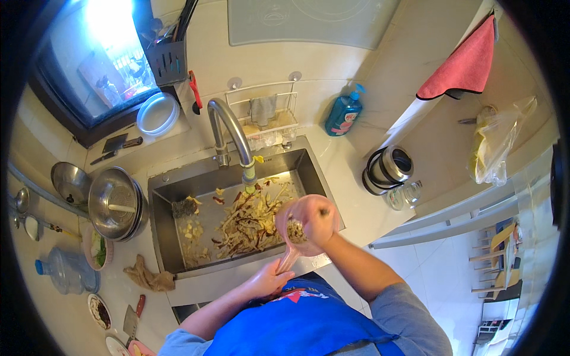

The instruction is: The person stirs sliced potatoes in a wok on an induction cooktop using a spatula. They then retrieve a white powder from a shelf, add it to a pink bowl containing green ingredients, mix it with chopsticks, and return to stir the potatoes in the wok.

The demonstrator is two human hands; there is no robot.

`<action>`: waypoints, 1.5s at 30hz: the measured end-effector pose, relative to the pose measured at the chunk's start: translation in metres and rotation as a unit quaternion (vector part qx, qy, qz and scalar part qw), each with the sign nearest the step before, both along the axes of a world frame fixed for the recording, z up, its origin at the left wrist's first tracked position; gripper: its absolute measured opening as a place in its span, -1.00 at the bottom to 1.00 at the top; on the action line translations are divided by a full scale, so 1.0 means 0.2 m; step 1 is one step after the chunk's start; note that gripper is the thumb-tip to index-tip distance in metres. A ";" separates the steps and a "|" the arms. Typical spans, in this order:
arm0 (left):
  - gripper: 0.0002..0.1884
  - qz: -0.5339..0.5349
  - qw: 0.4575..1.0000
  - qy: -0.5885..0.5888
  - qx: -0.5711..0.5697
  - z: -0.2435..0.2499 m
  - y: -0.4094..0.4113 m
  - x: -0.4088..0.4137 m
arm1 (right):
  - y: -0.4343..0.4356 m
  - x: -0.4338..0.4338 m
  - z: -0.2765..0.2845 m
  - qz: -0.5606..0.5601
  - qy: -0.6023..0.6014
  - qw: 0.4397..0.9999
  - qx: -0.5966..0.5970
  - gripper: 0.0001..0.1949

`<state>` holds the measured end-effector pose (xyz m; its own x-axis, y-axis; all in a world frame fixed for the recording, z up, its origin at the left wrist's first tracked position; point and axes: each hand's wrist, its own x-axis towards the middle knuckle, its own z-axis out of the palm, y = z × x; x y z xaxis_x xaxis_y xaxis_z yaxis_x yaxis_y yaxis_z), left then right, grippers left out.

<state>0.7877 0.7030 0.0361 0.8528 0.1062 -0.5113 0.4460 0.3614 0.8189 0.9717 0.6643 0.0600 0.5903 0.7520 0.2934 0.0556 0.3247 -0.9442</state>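
My left hand [269,280] grips the handle of a pink translucent plastic scoop [290,260], held over the near right corner of the steel sink [162,249]. My right hand [318,220] is at the scoop's open top, its fingers partly hidden; whether it holds something dark cannot be told. Pale, grainy bits [296,231] show inside the scoop. Beyond and to the left, a heap of peelings [249,222] lies on the sink floor beneath the curved faucet [238,133]. A dark scouring pad [183,208] rests by the sink's left wall.
Stacked metal bowls [113,202], a brown cloth [149,278], a large water jug [71,271] and a cleaver [131,320] lie left. A blue soap bottle [344,113], an electric kettle [389,167] and glass jars [403,195] stand right. A wire rack [262,127] is behind the faucet.
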 end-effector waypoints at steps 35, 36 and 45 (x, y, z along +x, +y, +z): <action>-0.77 0.037 0.990 0.046 0.128 0.00 0.08 0.01 | 0.02 0.34 0.01 -0.029 -0.025 0.998 0.057 -0.55; -0.76 0.037 0.988 0.028 0.144 -0.01 0.08 0.01 | -0.07 0.35 -0.01 -0.021 -0.057 0.997 0.053 -0.55; -0.80 0.033 0.995 0.027 0.093 -0.02 0.05 0.07 | -0.08 0.05 0.08 0.045 0.007 0.996 0.077 -0.48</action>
